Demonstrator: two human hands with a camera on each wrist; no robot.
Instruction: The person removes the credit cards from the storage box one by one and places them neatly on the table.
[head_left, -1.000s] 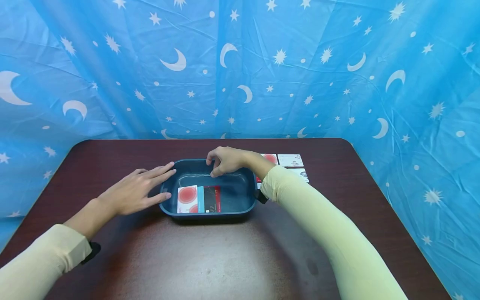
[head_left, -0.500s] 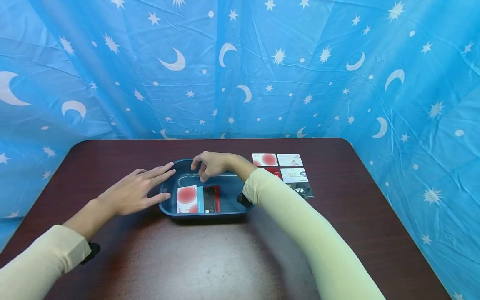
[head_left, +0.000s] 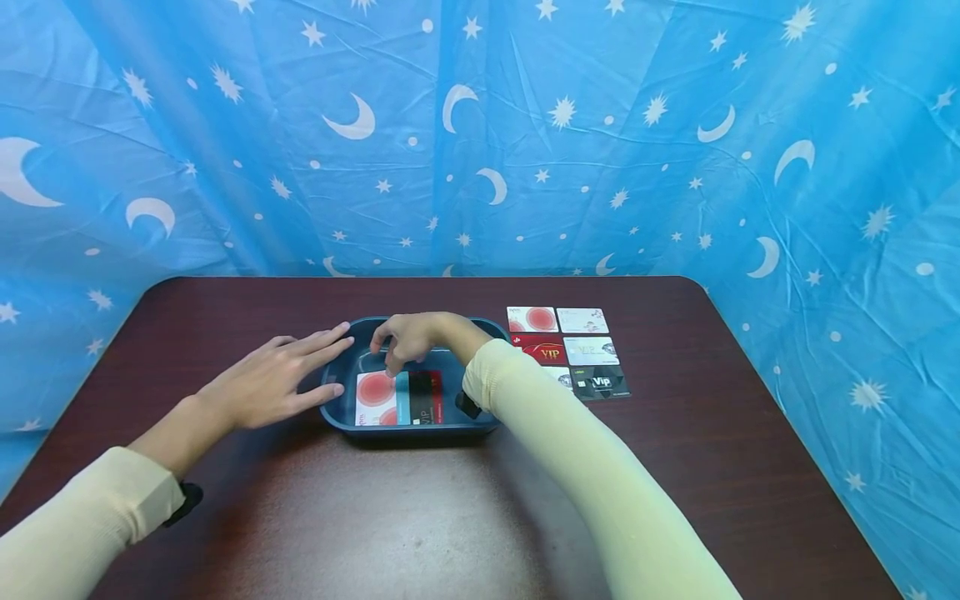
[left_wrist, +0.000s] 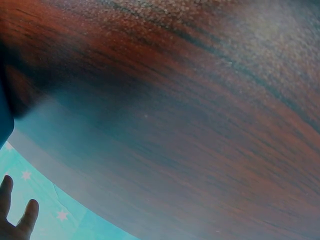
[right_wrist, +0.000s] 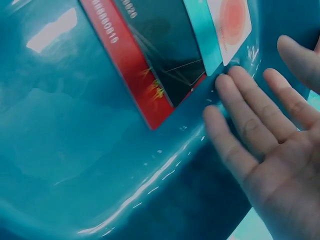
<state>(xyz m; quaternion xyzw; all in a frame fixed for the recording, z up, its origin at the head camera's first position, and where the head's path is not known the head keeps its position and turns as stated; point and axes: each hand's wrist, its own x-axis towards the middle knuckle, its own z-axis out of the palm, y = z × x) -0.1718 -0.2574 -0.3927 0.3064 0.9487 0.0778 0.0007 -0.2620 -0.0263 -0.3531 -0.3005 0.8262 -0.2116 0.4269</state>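
A dark blue tray [head_left: 480, 428] with a raised rim stands on the table. Inside lie overlapping cards: a white one with red circles [head_left: 375, 398], a light blue one [head_left: 402, 400], a black card [head_left: 423, 398] and a red card [right_wrist: 140, 100] beneath it. My left hand [head_left: 273, 382] lies with extended fingers at the tray's left rim. My right hand [head_left: 414, 337] reaches into the tray above the cards. In the right wrist view its fingers [right_wrist: 242, 120] are relaxed near the card edges and hold nothing. Two fingertips [left_wrist: 29, 215] show in the left wrist view.
Right of the tray, several cards lie in rows on the brown table [head_left: 675, 467], among them a red VIP card [head_left: 544, 350] and a black Vip card [head_left: 602, 382]. The right sleeve [head_left: 555, 450] crosses the tray's right end. A blue star-and-moon curtain [head_left: 480, 150] hangs behind.
My right hand has moved left and lower over the tray, toward the white card inside. More of the cards on the right now show. My left hand has stayed put.
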